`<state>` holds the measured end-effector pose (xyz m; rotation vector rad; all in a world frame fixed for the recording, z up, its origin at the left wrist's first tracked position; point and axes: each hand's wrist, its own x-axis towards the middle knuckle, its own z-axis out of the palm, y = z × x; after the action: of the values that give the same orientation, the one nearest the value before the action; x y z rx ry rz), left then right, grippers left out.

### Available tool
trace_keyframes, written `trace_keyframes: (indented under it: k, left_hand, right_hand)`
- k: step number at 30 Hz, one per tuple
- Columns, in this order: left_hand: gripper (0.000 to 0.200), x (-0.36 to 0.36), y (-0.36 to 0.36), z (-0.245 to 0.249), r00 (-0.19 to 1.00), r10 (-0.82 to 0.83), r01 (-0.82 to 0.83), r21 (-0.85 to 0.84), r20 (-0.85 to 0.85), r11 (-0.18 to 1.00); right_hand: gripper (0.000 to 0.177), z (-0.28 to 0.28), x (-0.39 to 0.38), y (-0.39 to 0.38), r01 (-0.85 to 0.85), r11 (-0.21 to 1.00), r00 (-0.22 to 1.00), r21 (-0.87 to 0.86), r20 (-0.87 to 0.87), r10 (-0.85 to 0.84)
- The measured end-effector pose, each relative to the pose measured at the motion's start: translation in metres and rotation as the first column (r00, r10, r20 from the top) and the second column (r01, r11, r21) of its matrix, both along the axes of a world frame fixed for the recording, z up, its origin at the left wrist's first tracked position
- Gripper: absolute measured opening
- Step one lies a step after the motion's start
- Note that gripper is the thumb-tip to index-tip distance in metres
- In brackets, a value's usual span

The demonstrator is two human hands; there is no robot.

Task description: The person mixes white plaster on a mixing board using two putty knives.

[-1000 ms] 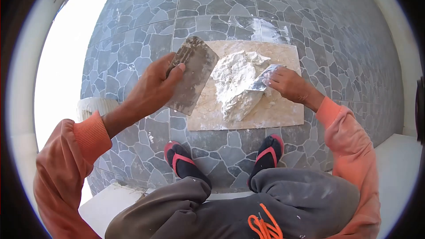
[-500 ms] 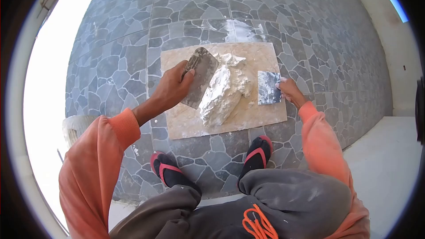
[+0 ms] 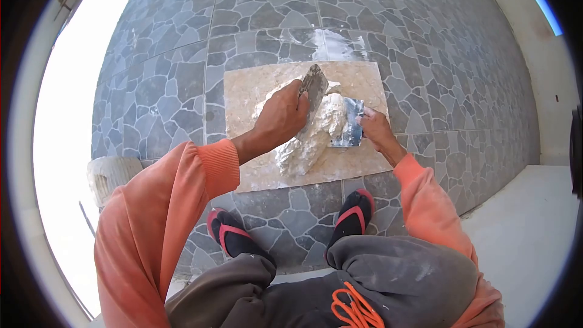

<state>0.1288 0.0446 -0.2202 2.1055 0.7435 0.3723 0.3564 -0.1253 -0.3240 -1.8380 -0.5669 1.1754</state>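
Observation:
A mound of thick white plaster [image 3: 299, 157] lies on a beige board or tile [image 3: 361, 79] on the floor. My left hand [image 3: 280, 115] is closed round a flat rectangular plastering trowel [image 3: 317, 90], its blade tilted on edge against the plaster. From the right, my right hand [image 3: 378, 131] grips a square, plaster-smeared scraper [image 3: 352, 136] by its outer edge. The scraper's inner part is under a lump of plaster [image 3: 333, 114]. More plaster shows to the left, partly hidden behind my left hand.
Grey stone-patterned tiles [image 3: 164, 79] surround the board, with a white smear [image 3: 334, 45] beyond its far edge. My feet in red-strapped flip-flops [image 3: 355, 212] stand at the near edge. A whitish cylindrical object [image 3: 112, 179] is at left, a wall [image 3: 516, 18] at right.
My left hand has moved right with the trowel, which has turned more on edge. My right hand has brought the scraper left into the plaster, and plaster now covers part of it.

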Motion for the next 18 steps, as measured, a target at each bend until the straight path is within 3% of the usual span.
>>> trace_keyframes:
  k: [3, 8, 15, 18]
  left_hand:
    - [0.023, 0.016, -0.019, -0.011, 1.000, 0.002, -0.002, 0.017, 0.020, 1.000]
    - [0.019, 0.039, -0.045, -0.037, 0.999, 0.013, -0.013, -0.005, 0.044, 1.000]
    - [0.020, 0.032, -0.023, -0.031, 0.979, -0.085, 0.105, 0.097, -0.187, 0.990]
    - [0.017, 0.020, -0.005, -0.029, 0.975, -0.107, 0.137, 0.146, -0.195, 0.980]
  right_hand:
    - [0.033, 0.006, -0.006, 0.007, -0.039, 0.999, 0.996, -0.013, 0.086, 0.040]
    - [0.027, 0.061, -0.041, 0.031, 0.044, 0.998, 0.997, 0.039, 0.066, -0.047]
    - [0.027, 0.088, -0.055, 0.015, 0.189, 0.974, 0.976, 0.124, -0.130, -0.173]
    - [0.029, 0.088, -0.038, -0.015, 0.238, 0.968, 0.969, 0.077, -0.087, -0.231]
